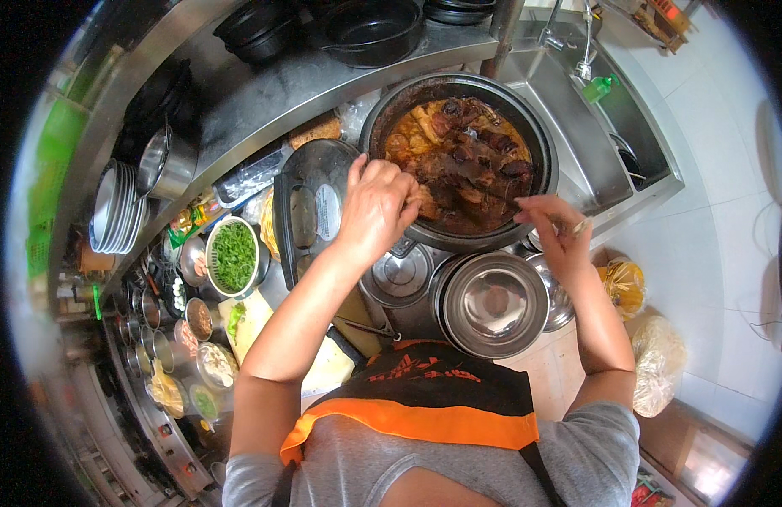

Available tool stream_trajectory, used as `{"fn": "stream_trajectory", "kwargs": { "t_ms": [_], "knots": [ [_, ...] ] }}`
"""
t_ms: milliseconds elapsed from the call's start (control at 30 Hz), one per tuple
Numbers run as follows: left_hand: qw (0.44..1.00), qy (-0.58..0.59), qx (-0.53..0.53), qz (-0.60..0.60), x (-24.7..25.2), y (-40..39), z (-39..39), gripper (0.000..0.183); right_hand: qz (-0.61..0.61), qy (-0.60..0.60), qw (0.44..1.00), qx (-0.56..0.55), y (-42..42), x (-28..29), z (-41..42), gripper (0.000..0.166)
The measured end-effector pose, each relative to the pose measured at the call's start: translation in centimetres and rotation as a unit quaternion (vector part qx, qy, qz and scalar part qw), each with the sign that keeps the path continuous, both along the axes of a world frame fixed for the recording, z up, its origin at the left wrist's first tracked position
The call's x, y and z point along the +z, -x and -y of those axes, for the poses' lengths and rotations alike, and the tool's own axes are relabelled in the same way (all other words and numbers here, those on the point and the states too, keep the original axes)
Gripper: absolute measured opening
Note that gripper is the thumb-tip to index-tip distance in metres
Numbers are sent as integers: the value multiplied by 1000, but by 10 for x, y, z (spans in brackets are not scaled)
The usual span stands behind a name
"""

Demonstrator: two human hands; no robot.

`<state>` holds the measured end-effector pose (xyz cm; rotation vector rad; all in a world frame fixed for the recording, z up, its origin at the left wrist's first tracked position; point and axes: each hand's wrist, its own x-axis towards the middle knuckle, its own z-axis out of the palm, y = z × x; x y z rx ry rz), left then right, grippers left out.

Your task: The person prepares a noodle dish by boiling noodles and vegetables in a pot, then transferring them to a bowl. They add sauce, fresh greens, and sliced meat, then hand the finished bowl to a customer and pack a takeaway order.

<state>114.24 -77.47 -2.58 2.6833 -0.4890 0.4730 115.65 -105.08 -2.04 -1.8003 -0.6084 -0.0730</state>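
Observation:
A large dark round pot (373, 130) holds brown stew with chunks of meat (473, 152). My left hand (381, 206) is over the pot's near left rim, its fingers bent together. Whether anything is pinched in it is hidden. At the near right rim, my right hand (559, 231) grips a thin utensil (582, 227); its pale end shows behind the fingers and a dark length seems to run into the stew. A dark lid with a clear window (304, 209) leans left of the pot, beside my left hand.
Stacked steel bowls (495, 304) stand between my arms, beside a round steel lid (400, 275). A steel sink (571, 133) is at right. On the left are a basket of chopped greens (233, 256), a cutting board (324, 367) and several ingredient bowls. A steel shelf (289, 104) overhangs the back.

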Motion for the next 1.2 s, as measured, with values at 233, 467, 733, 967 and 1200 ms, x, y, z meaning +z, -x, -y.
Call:
{"fn": "stream_trajectory", "kwargs": {
  "t_ms": [233,467,733,967,1200],
  "knots": [
    [996,89,-4,-25,-5,52,10,23,238,173,955,29,-1,19,-11,25],
    [992,121,44,1,-22,102,-6,22,146,110,980,73,-13,8,-36,29],
    [988,123,89,-7,-38,122,-19,23,87,103,987,82,-18,-25,-55,18],
    [988,127,87,1,-38,121,-18,23,-205,-115,970,-58,-43,-26,-51,17],
    [988,125,88,0,-40,120,-20,24,-116,-123,985,23,-35,-22,-30,20]
  ]
}}
